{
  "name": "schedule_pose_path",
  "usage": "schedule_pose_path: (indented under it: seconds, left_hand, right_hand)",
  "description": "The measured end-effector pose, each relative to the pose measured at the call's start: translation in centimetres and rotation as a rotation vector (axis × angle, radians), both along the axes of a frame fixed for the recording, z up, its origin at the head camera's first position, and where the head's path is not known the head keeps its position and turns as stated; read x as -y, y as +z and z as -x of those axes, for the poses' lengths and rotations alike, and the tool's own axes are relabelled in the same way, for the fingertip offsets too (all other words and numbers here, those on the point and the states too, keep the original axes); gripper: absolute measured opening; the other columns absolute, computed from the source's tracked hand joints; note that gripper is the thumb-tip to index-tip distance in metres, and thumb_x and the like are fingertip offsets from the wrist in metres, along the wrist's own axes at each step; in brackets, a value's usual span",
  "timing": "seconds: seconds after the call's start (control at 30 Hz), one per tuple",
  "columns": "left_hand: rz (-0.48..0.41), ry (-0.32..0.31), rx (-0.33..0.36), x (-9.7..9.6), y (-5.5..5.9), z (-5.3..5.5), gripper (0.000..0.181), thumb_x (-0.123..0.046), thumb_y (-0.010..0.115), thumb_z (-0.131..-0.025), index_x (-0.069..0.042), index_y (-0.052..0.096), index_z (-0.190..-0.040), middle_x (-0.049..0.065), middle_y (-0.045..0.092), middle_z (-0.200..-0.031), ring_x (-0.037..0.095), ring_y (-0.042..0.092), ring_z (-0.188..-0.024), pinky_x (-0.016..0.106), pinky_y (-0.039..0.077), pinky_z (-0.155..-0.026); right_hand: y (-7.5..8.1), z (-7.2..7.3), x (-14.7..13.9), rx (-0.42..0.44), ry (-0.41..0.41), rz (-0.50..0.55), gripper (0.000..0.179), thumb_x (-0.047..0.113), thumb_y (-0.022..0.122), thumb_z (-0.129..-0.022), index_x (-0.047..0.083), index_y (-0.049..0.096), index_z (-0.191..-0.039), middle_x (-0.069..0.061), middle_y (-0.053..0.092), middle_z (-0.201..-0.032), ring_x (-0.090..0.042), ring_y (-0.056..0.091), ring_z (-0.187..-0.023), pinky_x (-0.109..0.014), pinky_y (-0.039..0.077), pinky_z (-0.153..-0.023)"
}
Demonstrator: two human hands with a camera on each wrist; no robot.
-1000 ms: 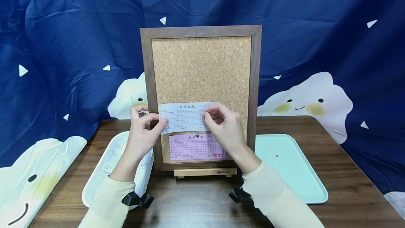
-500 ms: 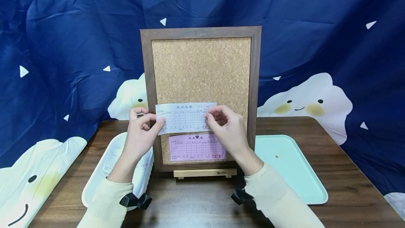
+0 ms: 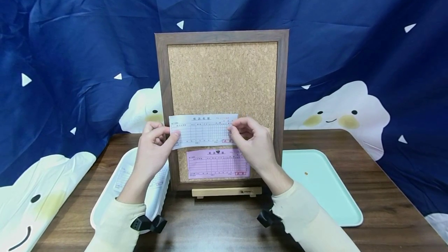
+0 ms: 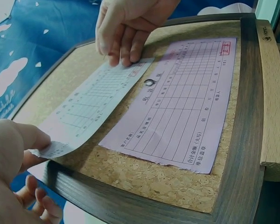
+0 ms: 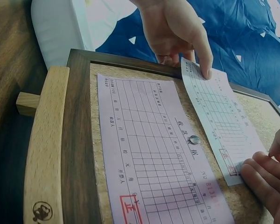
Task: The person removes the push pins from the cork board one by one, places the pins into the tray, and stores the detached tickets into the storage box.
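Note:
A pale blue-white receipt slip [image 3: 203,131] is held in front of the lower half of the framed cork board [image 3: 224,77]. My left hand [image 3: 154,147] pinches its left end, thumb on the printed face. At the right end, my right hand [image 3: 253,143] has its thumb and curled fingers at the slip's edge, near the red stamp. Just below, a pink receipt [image 3: 218,164] hangs on the cork by a round-headed pushpin [image 5: 194,140] at its top. In the left wrist view the white slip's left end [image 4: 58,147] bends away from the board.
A wooden stand [image 3: 226,191] supports the board upright on the brown table [image 3: 210,224]. To the left is a white tray [image 3: 101,205] with paper slips, partly behind my forearm. A mint-green tray [image 3: 322,189] lies right. A blue cloth [image 3: 87,30] hangs behind.
The white slip has slid left with my left hand, and its red stamp has come into view. My right hand has shifted slightly right and down. The pink receipt stays put.

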State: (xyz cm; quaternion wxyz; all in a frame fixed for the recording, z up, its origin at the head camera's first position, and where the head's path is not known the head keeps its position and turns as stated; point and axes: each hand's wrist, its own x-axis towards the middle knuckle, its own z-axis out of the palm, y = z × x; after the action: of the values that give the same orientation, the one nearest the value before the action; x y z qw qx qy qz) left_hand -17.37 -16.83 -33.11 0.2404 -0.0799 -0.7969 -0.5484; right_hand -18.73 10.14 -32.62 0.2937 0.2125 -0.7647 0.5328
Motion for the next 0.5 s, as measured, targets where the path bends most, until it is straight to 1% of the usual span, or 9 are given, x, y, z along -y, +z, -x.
schedule_pose_path:
  seconds: [0.17,0.27,0.5]
  left_hand:
    - [-0.010,-0.005,-0.055,0.19,-0.03,-0.15,0.009,-0.006,0.076,-0.098,0.003,0.081,-0.096,0.002,0.050,-0.095,0.007,0.045,-0.074,0.017,0.036,-0.063]
    - [-0.014,-0.004,-0.065,0.33,-0.09,-0.17,0.009,-0.006,0.076,-0.098,0.002,0.080,-0.094,-0.001,0.052,-0.093,0.007,0.044,-0.072,0.017,0.035,-0.062]
    - [-0.002,0.012,-0.072,0.73,-0.09,-0.14,0.014,-0.008,0.076,-0.099,0.001,0.077,-0.087,-0.004,0.054,-0.089,0.008,0.046,-0.076,0.018,0.036,-0.064]
  right_hand:
    - [0.02,-0.01,-0.01,-0.018,-0.001,-0.009,0.007,0.001,0.078,-0.094,-0.001,0.076,-0.101,-0.013,0.079,-0.089,-0.014,0.072,-0.078,-0.014,0.058,-0.073]
    - [0.01,0.02,-0.05,-0.023,0.000,-0.012,0.007,0.000,0.078,-0.094,-0.002,0.075,-0.100,-0.013,0.079,-0.089,-0.013,0.071,-0.078,-0.013,0.058,-0.073]
    - [0.11,0.09,-0.10,-0.029,0.012,-0.002,0.006,0.000,0.077,-0.094,-0.004,0.075,-0.099,-0.015,0.080,-0.088,-0.012,0.071,-0.076,-0.014,0.058,-0.072]
